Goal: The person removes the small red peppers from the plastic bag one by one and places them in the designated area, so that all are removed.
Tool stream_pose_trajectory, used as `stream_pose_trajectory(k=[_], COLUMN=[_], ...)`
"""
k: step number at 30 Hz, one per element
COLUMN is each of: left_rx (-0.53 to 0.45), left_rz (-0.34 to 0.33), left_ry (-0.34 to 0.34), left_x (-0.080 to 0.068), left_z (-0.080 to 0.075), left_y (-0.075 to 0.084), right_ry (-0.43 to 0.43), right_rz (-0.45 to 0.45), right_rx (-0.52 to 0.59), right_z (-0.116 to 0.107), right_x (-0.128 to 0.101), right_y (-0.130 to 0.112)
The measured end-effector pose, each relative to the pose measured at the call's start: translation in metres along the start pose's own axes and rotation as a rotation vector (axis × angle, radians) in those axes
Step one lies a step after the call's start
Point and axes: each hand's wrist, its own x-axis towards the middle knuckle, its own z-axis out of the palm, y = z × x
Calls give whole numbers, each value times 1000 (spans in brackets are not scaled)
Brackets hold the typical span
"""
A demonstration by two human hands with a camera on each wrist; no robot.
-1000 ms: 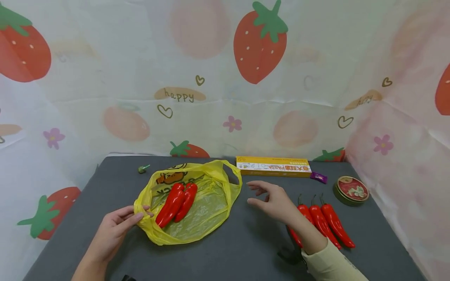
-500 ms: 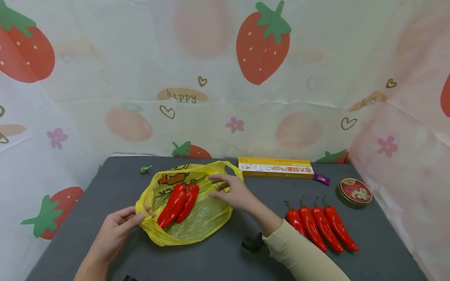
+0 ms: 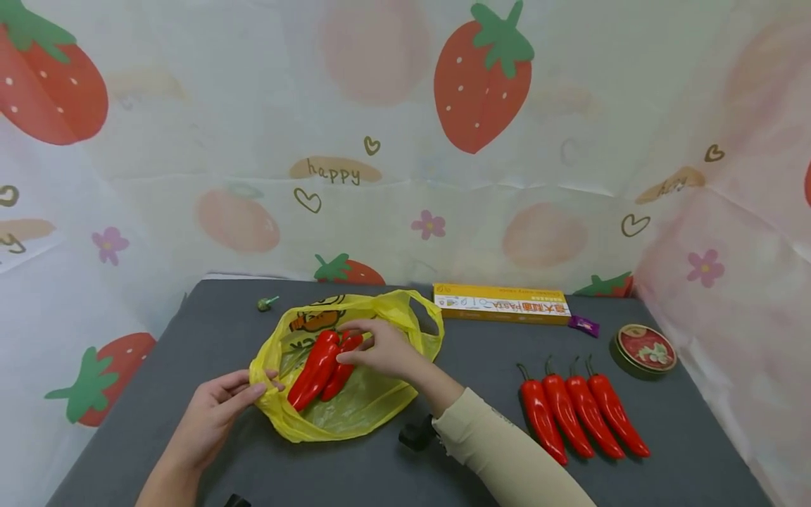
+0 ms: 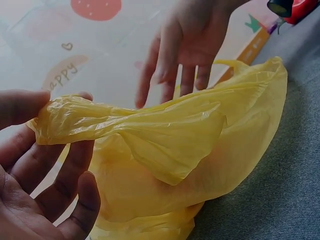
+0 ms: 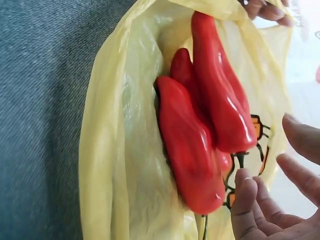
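Observation:
A yellow plastic bag [image 3: 380, 415] lies with its mouth spread wide on the dark table. Inside are glossy red chili peppers [image 3: 315, 370], bunched together with their dark stems [image 5: 241, 161] toward the far side. My left hand [image 3: 214, 410] pinches the bag's near-left rim between thumb and fingers; the gathered edge shows well in the left wrist view. Over the bag's opening hovers my right hand [image 3: 388, 348], thumb and fingers apart. In the right wrist view its fingertips [image 5: 244, 182] are right at the stem end of one pepper, with nothing gripped.
Several more red chili peppers [image 3: 573, 415] lie in a row at the right. Behind them are a round tin [image 3: 646, 350], a small purple packet [image 3: 584, 325] and a yellow pasta box [image 3: 500, 304]. A small green stemmed piece [image 3: 266, 303] lies at the back left.
My right hand has swung left from beside the bag to over the peppers inside it. The left hand keeps its hold on the rim. The view has shifted slightly.

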Motion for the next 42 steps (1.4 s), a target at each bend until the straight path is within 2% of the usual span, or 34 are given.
stream_pose_trajectory(k=[6, 10, 17, 27, 32, 34, 39, 42], left_rx=[-14, -5, 4, -1, -20, -12, 8, -3], left_rz=[2, 2, -3, 6, 9, 14, 15, 0], left_ry=[6, 6, 5, -6, 1, 4, 5, 9], left_x=[-1, -2, -2, -1, -1, -1, -1, -1], left_z=[0, -1, 0, 1, 1, 0, 0, 0], left_y=[0, 0, 0, 1, 2, 2, 2, 2], right_ry=[0, -9, 31, 206, 325, 349, 311, 284], right_rz=[51, 65, 73, 39, -9, -17, -4, -9], right_rx=[-177, -192, -133, 58, 156, 203, 267, 251], right_z=[16, 26, 39, 50, 41, 33, 10, -3], right_x=[12, 15, 14, 9, 3, -1, -17, -29], right_y=[-1, -6, -16, -19, -20, -20, -20, -16])
